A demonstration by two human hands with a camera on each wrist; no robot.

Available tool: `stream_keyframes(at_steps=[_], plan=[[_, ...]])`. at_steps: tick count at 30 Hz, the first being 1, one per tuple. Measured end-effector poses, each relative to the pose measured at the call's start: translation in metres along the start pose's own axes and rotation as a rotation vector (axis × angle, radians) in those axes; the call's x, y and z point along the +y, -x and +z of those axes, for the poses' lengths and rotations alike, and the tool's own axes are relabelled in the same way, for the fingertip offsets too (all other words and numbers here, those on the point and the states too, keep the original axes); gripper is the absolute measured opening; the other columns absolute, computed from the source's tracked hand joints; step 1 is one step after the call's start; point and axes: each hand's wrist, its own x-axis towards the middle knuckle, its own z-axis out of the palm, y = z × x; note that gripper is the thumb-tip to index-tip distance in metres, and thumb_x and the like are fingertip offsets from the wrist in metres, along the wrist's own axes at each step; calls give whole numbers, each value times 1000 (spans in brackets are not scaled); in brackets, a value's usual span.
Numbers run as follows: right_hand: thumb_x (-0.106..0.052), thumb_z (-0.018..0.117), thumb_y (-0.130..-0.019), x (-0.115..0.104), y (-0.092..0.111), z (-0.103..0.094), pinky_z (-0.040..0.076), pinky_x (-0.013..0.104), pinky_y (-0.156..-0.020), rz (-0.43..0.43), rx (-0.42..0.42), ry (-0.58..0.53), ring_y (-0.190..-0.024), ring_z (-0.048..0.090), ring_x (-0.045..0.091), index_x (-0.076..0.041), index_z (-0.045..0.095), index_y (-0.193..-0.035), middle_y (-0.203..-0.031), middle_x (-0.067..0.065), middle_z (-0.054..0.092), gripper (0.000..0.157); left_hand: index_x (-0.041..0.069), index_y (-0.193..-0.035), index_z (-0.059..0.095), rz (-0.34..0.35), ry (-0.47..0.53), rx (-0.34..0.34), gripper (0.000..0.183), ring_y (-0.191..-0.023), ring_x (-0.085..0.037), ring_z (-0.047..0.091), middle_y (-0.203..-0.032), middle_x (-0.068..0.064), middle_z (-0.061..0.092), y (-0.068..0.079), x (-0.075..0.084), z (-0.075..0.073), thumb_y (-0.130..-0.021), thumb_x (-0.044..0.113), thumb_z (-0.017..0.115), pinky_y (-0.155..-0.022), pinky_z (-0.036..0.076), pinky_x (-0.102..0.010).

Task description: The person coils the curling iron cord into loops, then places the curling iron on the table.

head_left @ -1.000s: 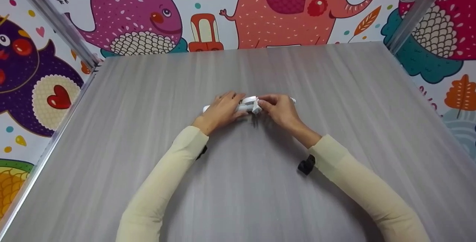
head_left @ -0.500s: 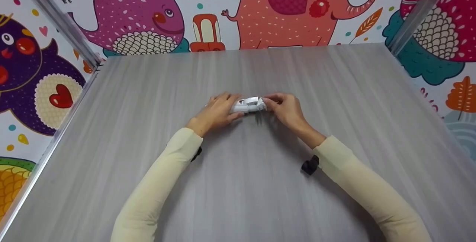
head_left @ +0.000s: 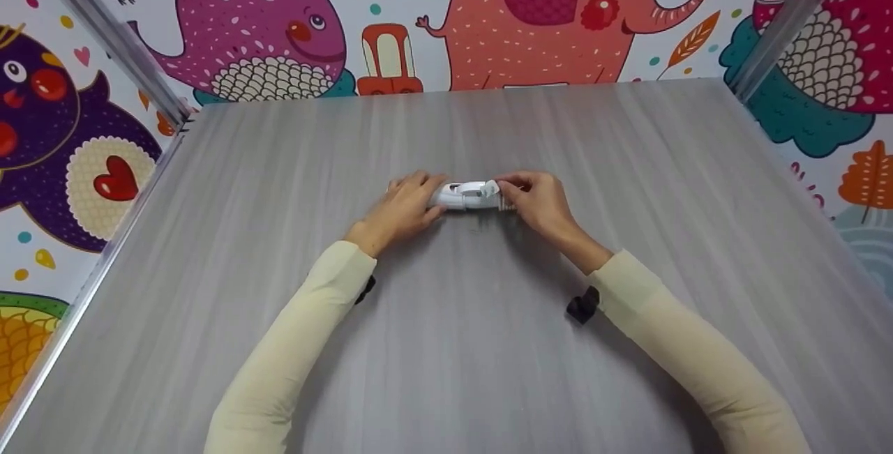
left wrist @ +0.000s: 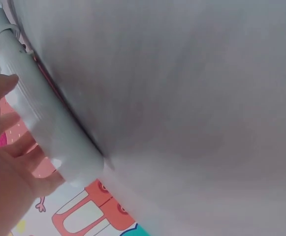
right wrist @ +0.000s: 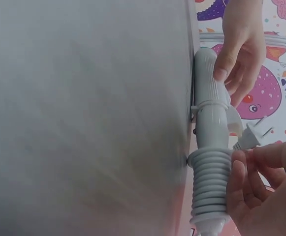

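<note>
A white, wand-shaped electric appliance (head_left: 452,200) lies crosswise on the grey table, its thick smooth barrel to the left. My left hand (head_left: 404,206) grips that barrel, with the thumb on the near side and fingers around the far side; the left wrist view shows the barrel's (left wrist: 49,115) rounded end. Grey cord (right wrist: 210,184) is wound in tight coils around the other part, as the right wrist view shows. There a two-prong plug (right wrist: 250,136) sticks up beside the body. My right hand (head_left: 544,206) pinches at the plug's cord end, its fingertips right against the coils.
The grey wood-grain table (head_left: 446,342) spreads around both hands. Printed animal panels stand behind and at the sides, with metal posts (head_left: 795,28) at the back corners. A black wrist camera (head_left: 583,305) hangs under the right sleeve.
My left hand has shifted slightly left along the appliance, baring more of its middle. My right hand has moved a little right, and the plug has swung up from the near side.
</note>
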Motion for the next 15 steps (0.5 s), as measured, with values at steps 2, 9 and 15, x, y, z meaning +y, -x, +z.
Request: stream_keyframes(at_steps=[2, 9, 15], plan=[[-9, 64, -95, 1, 0, 0, 42, 18, -61, -34, 1, 22, -77, 57, 14, -5, 76, -112, -101, 13, 75, 21, 8, -147, 47, 4, -6, 8, 51, -128, -35, 54, -134, -18, 58, 0, 0, 0, -101, 28, 60, -112, 34, -54], [-8, 73, -88, -2, 1, 0, 52, 32, -70, -200, -37, 188, -85, 70, 26, 0, 72, -113, -109, 17, 71, 27, 13, -141, 54, 24, -52, 47, 42, -121, -35, 57, -128, -17, 61, 2, -1, 0, -101, 23, 60, -102, 39, -53], [-22, 79, -87, -7, 1, -3, 53, 37, -72, -208, -83, 266, -85, 68, 25, -2, 72, -104, -98, 14, 73, 27, 15, -140, 56, 23, -82, 52, 40, -120, -36, 58, -125, -18, 63, 2, -1, 2, -101, 25, 59, -100, 39, -53]])
